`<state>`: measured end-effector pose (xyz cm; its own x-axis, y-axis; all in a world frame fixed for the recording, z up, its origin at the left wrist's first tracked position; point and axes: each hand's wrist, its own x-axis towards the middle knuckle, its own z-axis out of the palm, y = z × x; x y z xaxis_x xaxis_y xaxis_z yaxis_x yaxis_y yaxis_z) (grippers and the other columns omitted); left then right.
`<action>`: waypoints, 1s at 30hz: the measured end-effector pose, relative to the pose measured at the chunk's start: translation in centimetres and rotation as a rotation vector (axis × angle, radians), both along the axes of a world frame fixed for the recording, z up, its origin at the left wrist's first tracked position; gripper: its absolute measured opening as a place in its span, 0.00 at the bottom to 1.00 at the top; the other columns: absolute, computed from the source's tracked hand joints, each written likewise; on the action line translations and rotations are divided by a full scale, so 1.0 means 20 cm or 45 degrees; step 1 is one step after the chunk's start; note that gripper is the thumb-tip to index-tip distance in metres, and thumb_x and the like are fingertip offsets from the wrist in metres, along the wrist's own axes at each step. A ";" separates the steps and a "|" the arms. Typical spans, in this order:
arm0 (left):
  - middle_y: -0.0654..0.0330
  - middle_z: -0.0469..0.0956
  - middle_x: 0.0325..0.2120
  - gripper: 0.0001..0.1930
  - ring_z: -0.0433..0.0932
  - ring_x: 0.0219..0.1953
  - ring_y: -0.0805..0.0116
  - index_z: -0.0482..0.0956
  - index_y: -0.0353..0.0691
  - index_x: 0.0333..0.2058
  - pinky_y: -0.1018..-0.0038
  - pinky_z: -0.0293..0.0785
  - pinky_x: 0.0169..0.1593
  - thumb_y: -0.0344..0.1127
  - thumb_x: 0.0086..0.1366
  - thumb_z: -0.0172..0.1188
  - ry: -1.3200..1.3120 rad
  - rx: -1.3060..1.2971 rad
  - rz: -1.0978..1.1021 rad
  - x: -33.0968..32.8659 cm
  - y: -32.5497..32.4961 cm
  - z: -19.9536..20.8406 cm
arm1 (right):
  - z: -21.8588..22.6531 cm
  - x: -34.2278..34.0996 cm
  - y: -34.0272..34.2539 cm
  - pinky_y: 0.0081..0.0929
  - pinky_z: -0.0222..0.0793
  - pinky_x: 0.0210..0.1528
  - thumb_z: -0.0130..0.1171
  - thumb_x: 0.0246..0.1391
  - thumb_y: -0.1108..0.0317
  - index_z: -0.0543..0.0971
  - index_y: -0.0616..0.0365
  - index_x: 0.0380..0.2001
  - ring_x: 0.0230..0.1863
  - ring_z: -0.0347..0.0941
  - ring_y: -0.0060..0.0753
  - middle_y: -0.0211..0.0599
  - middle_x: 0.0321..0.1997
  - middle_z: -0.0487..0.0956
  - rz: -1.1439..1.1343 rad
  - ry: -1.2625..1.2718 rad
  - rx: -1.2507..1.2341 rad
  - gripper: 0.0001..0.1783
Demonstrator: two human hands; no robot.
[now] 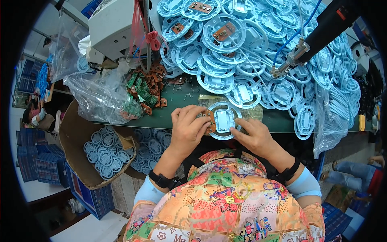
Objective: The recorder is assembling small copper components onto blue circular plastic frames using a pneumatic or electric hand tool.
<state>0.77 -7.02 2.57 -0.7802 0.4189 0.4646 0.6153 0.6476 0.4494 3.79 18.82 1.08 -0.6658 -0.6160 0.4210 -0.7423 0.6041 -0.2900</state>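
The desk [167, 120] is coloured dark green. By the middle of its front edge, a light blue ring [224, 122] is held next to an orange-brown board [210, 122]. Most of the back and right side is filled by a pile of rings [242, 94], all light blue, a few dotted with orange-brown. Toward the left front corner, green boards [139, 89] are mixed with orange-brown ones. The back left corner is brightened by pink-red string [152, 39]. The right front corner is marked by a yellow block [361, 123]. The smock [225, 197] is covered in orange, pink and green squares, red flowers and tiny dots. Its light blue cuffs [306, 184] are left plain.
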 end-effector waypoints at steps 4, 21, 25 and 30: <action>0.60 0.78 0.44 0.11 0.74 0.50 0.57 0.82 0.42 0.35 0.59 0.60 0.53 0.29 0.51 0.69 -0.015 -0.034 -0.051 -0.01 0.07 -0.01 | -0.02 0.03 0.00 0.32 0.68 0.35 0.68 0.42 0.66 0.78 0.57 0.44 0.36 0.72 0.35 0.39 0.47 0.75 0.029 0.028 0.019 0.23; 0.62 0.77 0.46 0.12 0.72 0.52 0.57 0.83 0.47 0.34 0.58 0.60 0.53 0.29 0.49 0.69 -0.037 -0.078 -0.076 -0.02 0.17 -0.09 | -0.05 0.04 0.01 0.33 0.68 0.37 0.60 0.48 0.69 0.77 0.60 0.44 0.37 0.73 0.36 0.40 0.45 0.75 0.034 -0.037 0.025 0.17; 0.58 0.75 0.48 0.13 0.70 0.54 0.53 0.84 0.48 0.36 0.57 0.60 0.56 0.30 0.50 0.69 -0.067 -0.013 -0.043 -0.02 0.23 -0.10 | -0.03 0.05 0.05 0.34 0.69 0.37 0.60 0.47 0.68 0.77 0.62 0.45 0.38 0.74 0.39 0.42 0.45 0.75 -0.004 -0.081 0.008 0.20; 0.49 0.70 0.55 0.14 0.65 0.60 0.46 0.83 0.45 0.39 0.53 0.57 0.60 0.32 0.51 0.68 -0.123 0.001 -0.035 0.03 0.15 -0.12 | 0.05 0.05 0.17 0.34 0.73 0.38 0.63 0.47 0.71 0.77 0.61 0.44 0.37 0.76 0.41 0.46 0.47 0.77 -0.157 0.107 -0.067 0.18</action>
<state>1.28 -4.05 0.17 -0.8094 0.4407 0.3881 0.5869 0.6307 0.5078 4.81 22.22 2.15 -0.6960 -0.5075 0.5079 -0.6864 0.6778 -0.2633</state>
